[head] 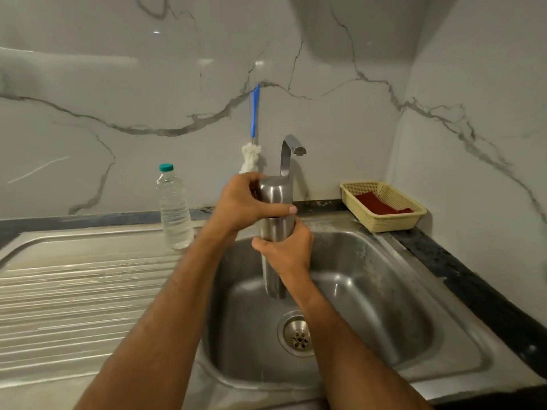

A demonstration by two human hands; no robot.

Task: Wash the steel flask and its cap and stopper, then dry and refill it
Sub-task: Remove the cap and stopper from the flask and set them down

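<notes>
The steel flask (273, 275) stands upright in the air above the sink basin (370, 291), below and in front of the tap (291, 152). My right hand (285, 250) grips the flask's body around its middle. The steel cap (273, 193) sits on top of the flask, and my left hand (241, 204) is wrapped round it with the thumb across its lower edge. A thin dark seam shows between cap and body. The stopper is hidden.
A clear plastic water bottle with a teal lid (174, 208) stands on the ribbed draining board (74, 291). A blue-handled bottle brush (253, 134) hangs on the marble wall. A yellow basket (384, 223) with a red cloth (379, 205) sits at the back right. The drain (297, 334) is open.
</notes>
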